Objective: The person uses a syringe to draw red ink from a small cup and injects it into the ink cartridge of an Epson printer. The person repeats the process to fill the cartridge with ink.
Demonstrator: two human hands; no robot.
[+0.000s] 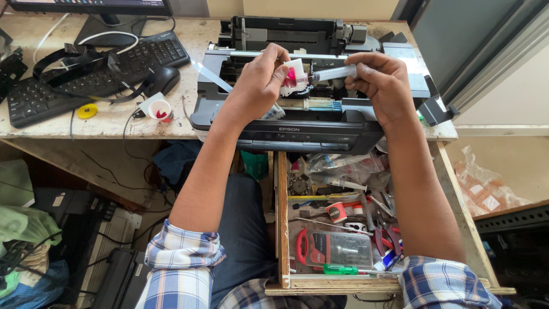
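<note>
My left hand [262, 80] grips a small white cartridge part with a magenta section [293, 77] above an opened dark printer [309, 123]. My right hand [382, 83] holds a clear plastic syringe [336, 72] level, its tip pointing left and meeting the white part. Both hands hover over the printer's exposed inner carriage area, where a strip of coloured tubes [323, 105] shows. Both forearms reach up from plaid shirt cuffs at the bottom.
A black keyboard [86, 71], black mouse [162, 80], yellow tape roll [87, 111] and small white cup [158, 107] lie left on the worn desk [114, 123]. An open wooden drawer [282, 229] below holds tools, screwdrivers and pliers. Devices and cloths lie on the floor at left.
</note>
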